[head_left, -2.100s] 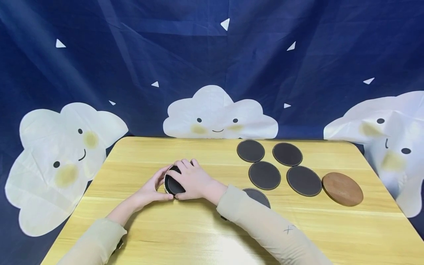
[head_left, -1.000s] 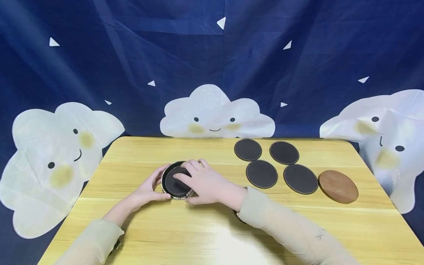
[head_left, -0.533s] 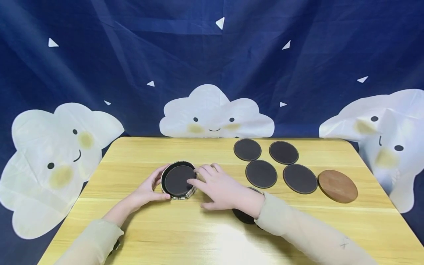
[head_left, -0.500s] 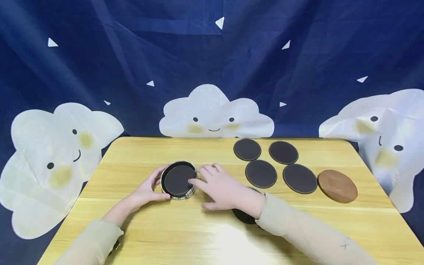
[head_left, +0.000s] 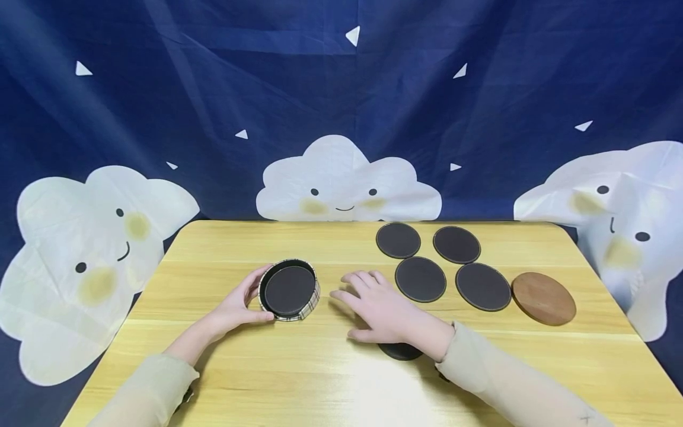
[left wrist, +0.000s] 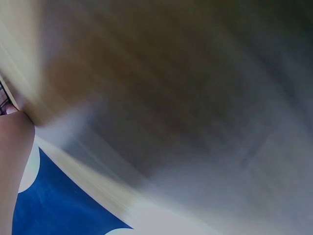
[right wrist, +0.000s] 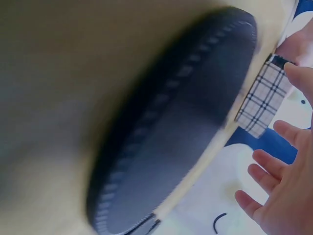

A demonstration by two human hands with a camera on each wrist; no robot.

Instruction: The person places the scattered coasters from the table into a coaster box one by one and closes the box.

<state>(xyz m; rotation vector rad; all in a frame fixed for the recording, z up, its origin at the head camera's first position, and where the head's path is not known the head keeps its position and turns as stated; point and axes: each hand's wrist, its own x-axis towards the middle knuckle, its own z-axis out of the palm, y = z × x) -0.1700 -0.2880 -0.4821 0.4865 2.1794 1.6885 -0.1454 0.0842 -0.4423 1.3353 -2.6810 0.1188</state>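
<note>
A round plaid box (head_left: 311, 300) stands on the wooden table (head_left: 320, 379) with a dark coaster (head_left: 290, 290) lying flat inside it. My left hand (head_left: 246, 301) holds the box's left side, thumb along its front. My right hand (head_left: 373, 301) hovers just right of the box, fingers straight and spread, holding nothing. Another dark coaster (head_left: 400, 351) lies under its wrist, partly hidden. The right wrist view shows that coaster (right wrist: 181, 132) large and blurred, the plaid box (right wrist: 261, 103) beyond it, and the spread fingers (right wrist: 266, 178). Only blurred table shows in the left wrist view.
Several dark coasters lie at the table's back right, among them one (head_left: 420, 279) close to my right fingers and one (head_left: 482, 287) beside it. A round wooden lid (head_left: 543, 298) lies further right. A blue cloud-printed cloth (head_left: 341, 118) hangs behind.
My right hand has lifted off the coaster in the box and drawn away to the right. The coaster stays in the box. My left hand has not moved.
</note>
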